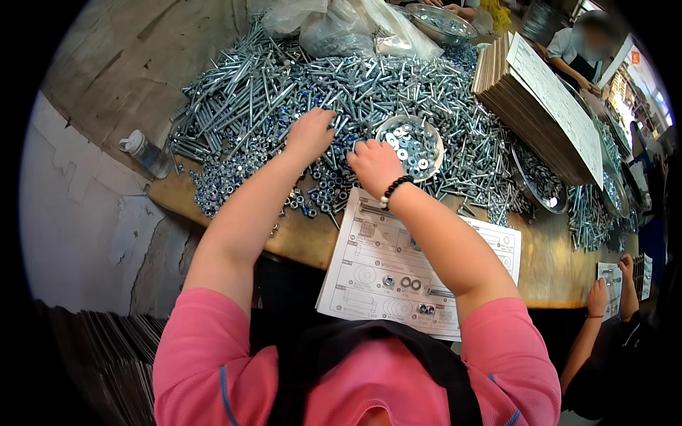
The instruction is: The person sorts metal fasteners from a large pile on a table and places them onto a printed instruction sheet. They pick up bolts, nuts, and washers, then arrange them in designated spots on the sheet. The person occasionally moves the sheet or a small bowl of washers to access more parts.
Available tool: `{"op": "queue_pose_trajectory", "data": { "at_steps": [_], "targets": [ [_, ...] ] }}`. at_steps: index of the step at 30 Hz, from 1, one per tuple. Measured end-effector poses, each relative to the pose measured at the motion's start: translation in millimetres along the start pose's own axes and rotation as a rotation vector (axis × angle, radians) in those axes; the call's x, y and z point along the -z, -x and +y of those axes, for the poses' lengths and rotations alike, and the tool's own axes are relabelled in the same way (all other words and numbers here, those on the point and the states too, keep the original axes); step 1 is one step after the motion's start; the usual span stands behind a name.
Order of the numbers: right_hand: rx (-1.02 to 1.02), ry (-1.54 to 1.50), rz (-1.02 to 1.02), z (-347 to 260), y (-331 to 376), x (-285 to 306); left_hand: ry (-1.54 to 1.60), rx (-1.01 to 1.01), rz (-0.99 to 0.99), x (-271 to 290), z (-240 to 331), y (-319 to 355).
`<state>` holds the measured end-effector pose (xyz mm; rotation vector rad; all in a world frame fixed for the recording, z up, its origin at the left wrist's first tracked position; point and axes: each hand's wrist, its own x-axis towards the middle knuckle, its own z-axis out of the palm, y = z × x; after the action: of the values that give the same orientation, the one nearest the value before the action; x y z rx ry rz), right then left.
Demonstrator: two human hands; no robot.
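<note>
My left hand [310,135] reaches over the heap of bolts [256,78], thumb and fingers apart, with nothing visible between them. My right hand [376,167] is at the near left rim of a round bowl [438,157] of flat washers [403,154]; its fingers curl downward, and whatever they hold is hidden. Below my right hand lies a stack of printed sheets [355,248] with hardware drawings. On the top sheet rest a nut [388,281], dark ring washers [410,282], small nuts [425,309] and bolts [442,292]. Loose nuts [231,177] spread beside my left forearm.
Clear plastic bags [334,32] and a metal bowl [444,25] stand at the back. A tall stack of cards [533,106] rises at right, beside a metal dish of parts [538,177]. A plastic bottle [147,155] stands at the left edge. Other people [586,46] work at right.
</note>
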<state>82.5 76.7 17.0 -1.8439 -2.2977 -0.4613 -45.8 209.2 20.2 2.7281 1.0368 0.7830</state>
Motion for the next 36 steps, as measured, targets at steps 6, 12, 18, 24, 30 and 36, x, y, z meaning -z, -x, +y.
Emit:
{"op": "queue_pose_trajectory", "data": {
  "at_steps": [6,12,18,24,30,36],
  "targets": [
    [-0.021,0.231,-0.049,-2.1,-27.2,-32.2,-0.224,0.202,-0.144,-7.6,24.8,-19.8],
    [0.037,0.244,-0.122,-2.7,-30.2,-35.7,-0.117,0.145,-0.146,-20.3,6.4,-17.9],
    [0.043,0.194,-0.085,0.0,-21.5,-37.1,-0.132,0.019,-0.154,-10.4,-1.5,-8.2],
    [0.079,0.064,-0.099,1.7,-21.8,-19.3,-0.094,0.106,-0.006,-6.9,-11.7,10.2],
    [-0.398,-0.587,-0.054,-3.9,-37.5,-1.8,0.618,0.435,-0.178,10.1,-31.9,23.3],
    [-0.368,-0.923,0.329,7.0,-29.4,11.7,1.042,0.534,-0.282,43.4,9.7,36.9]
  ]
}}
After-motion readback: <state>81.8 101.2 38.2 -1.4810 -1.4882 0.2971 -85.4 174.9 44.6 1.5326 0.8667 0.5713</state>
